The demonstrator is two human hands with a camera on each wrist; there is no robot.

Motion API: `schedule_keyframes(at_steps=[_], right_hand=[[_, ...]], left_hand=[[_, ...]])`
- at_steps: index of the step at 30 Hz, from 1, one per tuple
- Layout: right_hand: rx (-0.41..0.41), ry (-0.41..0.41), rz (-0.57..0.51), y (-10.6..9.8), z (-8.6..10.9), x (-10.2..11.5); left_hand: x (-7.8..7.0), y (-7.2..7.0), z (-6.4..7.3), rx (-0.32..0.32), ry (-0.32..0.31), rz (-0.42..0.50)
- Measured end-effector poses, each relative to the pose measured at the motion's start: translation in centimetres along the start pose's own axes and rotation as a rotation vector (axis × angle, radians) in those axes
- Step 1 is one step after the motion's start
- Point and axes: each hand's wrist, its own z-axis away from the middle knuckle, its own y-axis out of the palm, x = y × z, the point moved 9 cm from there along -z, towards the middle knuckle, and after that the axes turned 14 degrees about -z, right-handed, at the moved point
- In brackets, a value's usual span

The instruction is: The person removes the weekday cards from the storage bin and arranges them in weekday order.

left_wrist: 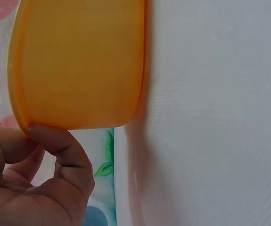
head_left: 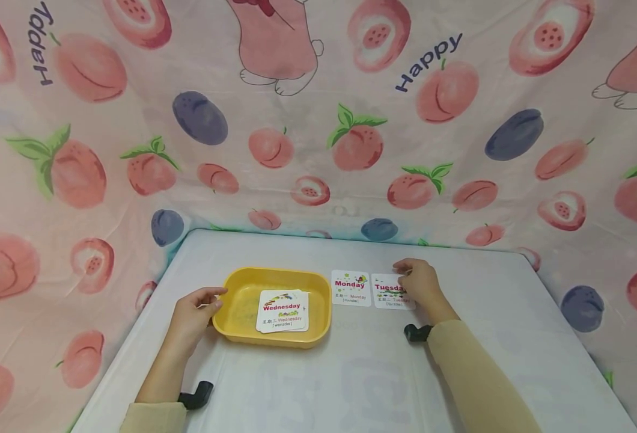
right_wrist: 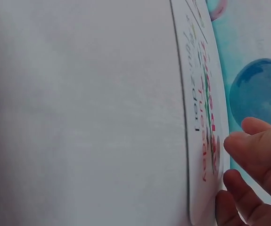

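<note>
My left hand (head_left: 193, 316) pinches the left rim of a yellow plastic tray (head_left: 234, 338); in the left wrist view the thumb (left_wrist: 55, 136) lies against the tray's outer wall. Inside the tray, a small stack of white cards has a Wednesday card (head_left: 282, 311) on top. On the table to the tray's right lie a Monday card (head_left: 351, 288) and a Tuesday card (head_left: 386, 297), side by side with a narrow gap. My right hand (head_left: 422, 285) is at the Tuesday card's upper right corner, covering part of it. Its fingers are loosely bent, with fingertips close by the card's edge.
A white cloth covers the table (head_left: 297, 391). Behind it and along both sides hangs a pink curtain (head_left: 307, 144) printed with peaches and plums. A black strap piece (head_left: 418, 333) sits at the right wrist, and another black piece (head_left: 196, 396) at the left wrist.
</note>
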Motion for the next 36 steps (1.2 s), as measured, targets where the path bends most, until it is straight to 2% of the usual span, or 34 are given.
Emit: schedule_keyframes(at_steps=[11,22,36], right_hand=[[0.014,-0.012,-0.041,0.0,0.7,1.2],[0.042,-0.022,-0.061,1.3,1.2,3.6],[0.009,-0.141,-0.025,2.9,2.0,7.9]], left_hand=[[-0.2,-0.1,0.1,0.005,0.003,0.0],[0.1,0.0,0.2,0.01,-0.017,-0.016],[0.0,0.0,0.2,0.008,-0.001,-0.013]])
